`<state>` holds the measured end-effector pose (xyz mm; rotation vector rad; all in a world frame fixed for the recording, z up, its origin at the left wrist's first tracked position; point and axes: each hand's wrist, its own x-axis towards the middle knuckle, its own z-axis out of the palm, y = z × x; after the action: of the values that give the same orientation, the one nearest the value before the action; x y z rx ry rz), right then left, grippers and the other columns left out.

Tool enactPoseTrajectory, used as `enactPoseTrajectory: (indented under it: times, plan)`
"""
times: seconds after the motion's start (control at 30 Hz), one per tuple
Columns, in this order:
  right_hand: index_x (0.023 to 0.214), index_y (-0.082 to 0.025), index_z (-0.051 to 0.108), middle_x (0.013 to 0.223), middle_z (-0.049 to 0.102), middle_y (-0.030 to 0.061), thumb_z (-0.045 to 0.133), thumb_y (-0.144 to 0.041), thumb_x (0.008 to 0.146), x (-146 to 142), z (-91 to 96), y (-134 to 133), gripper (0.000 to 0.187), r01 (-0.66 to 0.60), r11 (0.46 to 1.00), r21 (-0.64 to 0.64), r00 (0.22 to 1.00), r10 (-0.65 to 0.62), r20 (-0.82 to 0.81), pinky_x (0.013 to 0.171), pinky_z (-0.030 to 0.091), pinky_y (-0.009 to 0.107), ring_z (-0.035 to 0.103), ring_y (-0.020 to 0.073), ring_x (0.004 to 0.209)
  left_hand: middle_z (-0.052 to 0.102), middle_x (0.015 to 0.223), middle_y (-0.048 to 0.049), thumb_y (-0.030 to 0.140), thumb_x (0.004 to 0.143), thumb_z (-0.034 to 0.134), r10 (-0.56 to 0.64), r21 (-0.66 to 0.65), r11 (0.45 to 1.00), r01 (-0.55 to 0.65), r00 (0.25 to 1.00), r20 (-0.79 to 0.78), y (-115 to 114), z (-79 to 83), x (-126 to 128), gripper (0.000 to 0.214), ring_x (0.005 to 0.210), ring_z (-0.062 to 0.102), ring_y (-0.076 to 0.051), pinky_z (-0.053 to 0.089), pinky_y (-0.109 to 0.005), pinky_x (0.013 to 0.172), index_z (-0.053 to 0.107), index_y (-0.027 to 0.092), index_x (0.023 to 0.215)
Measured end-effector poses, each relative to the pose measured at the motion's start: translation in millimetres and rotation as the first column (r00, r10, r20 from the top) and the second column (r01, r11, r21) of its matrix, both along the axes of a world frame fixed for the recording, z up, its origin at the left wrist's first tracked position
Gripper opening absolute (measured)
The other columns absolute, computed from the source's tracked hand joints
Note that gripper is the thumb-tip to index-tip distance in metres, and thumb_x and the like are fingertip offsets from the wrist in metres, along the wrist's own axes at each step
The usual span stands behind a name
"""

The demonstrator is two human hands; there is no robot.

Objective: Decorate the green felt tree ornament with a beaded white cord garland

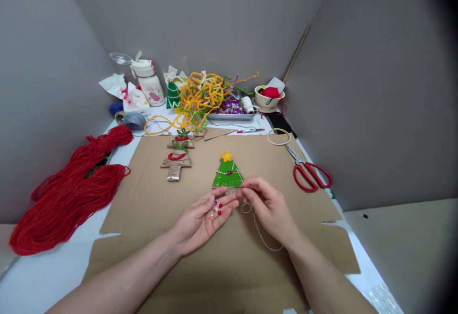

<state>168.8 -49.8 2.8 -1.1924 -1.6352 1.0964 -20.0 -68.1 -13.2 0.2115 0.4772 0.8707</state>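
My left hand (pixel 202 218) lies palm up on the cardboard sheet (pixel 150 199), fingers spread, with several small red, purple and clear beads (pixel 216 208) resting on its fingers. My right hand (pixel 268 204) is beside it, fingertips pinched on a thin pale thread (pixel 258 230) that loops down over the cardboard. Just beyond both hands lies a green tree ornament (pixel 228 173) with a yellow flower on top and a beaded string across it. A twine-wrapped brown tree ornament (pixel 176 159) with red beads lies further left.
Red-handled scissors (pixel 310 174) and a pale ring (pixel 279 137) lie at the right. A big bundle of red yarn (pixel 71 194) sits left. At the back are a tangle of yellow cord (pixel 200 97), a metal tray (pixel 232 115), a bowl (pixel 269 99), a white bottle (pixel 150 82). Grey walls enclose the desk.
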Motion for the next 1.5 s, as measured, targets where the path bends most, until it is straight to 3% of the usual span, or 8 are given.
enactPoseTrajectory:
  times: [0.27, 0.5, 0.73, 0.87, 1.0, 1.13, 1.27, 1.5]
  plan:
    - [0.088, -0.019, 0.06, 0.09, 0.055, 0.003, 0.052, -0.014, 0.088, -2.4, 1.5, -1.3, 0.01, 0.03, 0.971, 0.238, 1.0, -0.028, -0.012, 0.074, 0.043, 0.025, 0.054, 0.0129, 0.086, 0.064, 0.11, -0.0159, 0.02, 0.092, 0.045, 0.001, -0.043, 0.999, -0.004, 0.996, -0.089, -0.5, -2.9, 3.1, 0.019, 0.103, 0.062, -0.019, 0.047, -0.023, 0.092, 0.058, 0.008, 0.099]
    - [0.087, -0.018, 0.061, 0.086, 0.054, 0.0026, 0.052, -0.012, 0.087, 3.9, 3.9, 3.5, 0.011, 0.126, 0.954, 0.273, 0.991, -0.131, 0.001, 0.068, 0.041, 0.024, 0.053, 0.012, 0.08, 0.059, 0.12, -0.0193, 0.01, 0.088, 0.044, -0.02, -0.057, 0.998, 0.019, 0.999, -0.024, 0.4, -2.5, 0.9, 0.027, 0.118, 0.052, -0.025, 0.038, -0.031, 0.104, 0.055, 0.004, 0.112]
    - [0.087, -0.018, 0.062, 0.085, 0.054, 0.0025, 0.053, -0.013, 0.088, 3.1, 3.1, 1.8, 0.01, 0.106, 0.965, 0.24, 0.994, -0.11, 0.007, 0.067, 0.042, 0.024, 0.053, 0.0118, 0.079, 0.066, 0.097, -0.0123, 0.018, 0.09, 0.047, -0.025, -0.009, 1.0, 0.024, 0.995, -0.097, -3.1, -5.0, -1.0, 0.012, 0.085, 0.065, -0.014, 0.05, -0.019, 0.075, 0.056, 0.014, 0.099]
    - [0.089, -0.019, 0.062, 0.087, 0.054, 0.0029, 0.053, -0.014, 0.087, -1.0, -0.2, -2.9, 0.011, 0.042, 0.973, 0.226, 0.999, -0.044, 0.005, 0.069, 0.043, 0.025, 0.053, 0.0124, 0.081, 0.06, 0.079, -0.0045, 0.02, 0.088, 0.052, 0.011, 0.027, 1.0, -0.01, 0.999, -0.05, -3.3, -11.1, -0.9, 0.008, 0.065, 0.057, -0.006, 0.044, -0.014, 0.061, 0.057, 0.014, 0.088]
    - [0.093, -0.02, 0.063, 0.087, 0.054, 0.0035, 0.054, -0.014, 0.087, -4.4, -2.3, -6.9, 0.013, -0.008, 0.97, 0.241, 1.0, 0.002, 0.025, 0.067, 0.044, 0.025, 0.053, 0.0131, 0.08, 0.05, 0.073, -0.001, 0.017, 0.086, 0.055, 0.059, 0.053, 0.997, -0.059, 0.998, 0.007, -3.0, -12.5, 0.0, 0.008, 0.061, 0.048, -0.004, 0.038, -0.014, 0.057, 0.06, 0.011, 0.086]
    - [0.093, -0.02, 0.063, 0.086, 0.055, 0.0041, 0.053, -0.014, 0.086, -6.2, -0.5, -9.0, 0.013, -0.035, 0.958, 0.284, 0.998, 0.017, 0.065, 0.07, 0.045, 0.027, 0.054, 0.0145, 0.083, 0.057, 0.084, -0.0049, 0.008, 0.084, 0.051, 0.058, -0.012, 0.998, -0.058, 0.998, -0.015, -1.3, -7.3, -1.0, 0.013, 0.073, 0.055, -0.007, 0.043, -0.016, 0.068, 0.062, 0.012, 0.091]
    - [0.095, -0.02, 0.063, 0.088, 0.055, 0.005, 0.052, -0.013, 0.087, -5.7, 0.5, -8.7, 0.014, -0.06, 0.948, 0.311, 0.994, 0.03, 0.102, 0.071, 0.046, 0.028, 0.054, 0.0149, 0.083, 0.062, 0.105, -0.0111, 0.008, 0.08, 0.046, 0.062, -0.049, 0.997, -0.059, 0.996, 0.065, 1.5, -1.6, -2.5, 0.02, 0.104, 0.057, -0.017, 0.04, -0.029, 0.098, 0.063, 0.009, 0.089]
    - [0.1, -0.021, 0.063, 0.089, 0.053, 0.0054, 0.051, -0.013, 0.089, -5.4, -3.7, -8.1, 0.019, -0.178, 0.906, 0.385, 0.947, 0.051, 0.317, 0.074, 0.044, 0.027, 0.051, 0.0141, 0.084, 0.043, 0.139, -0.0154, 0.016, 0.088, 0.036, 0.101, -0.072, 0.993, -0.092, 0.985, 0.136, 3.3, -0.8, -3.5, 0.039, 0.132, 0.035, -0.021, 0.025, -0.033, 0.112, 0.051, 0.005, 0.123]
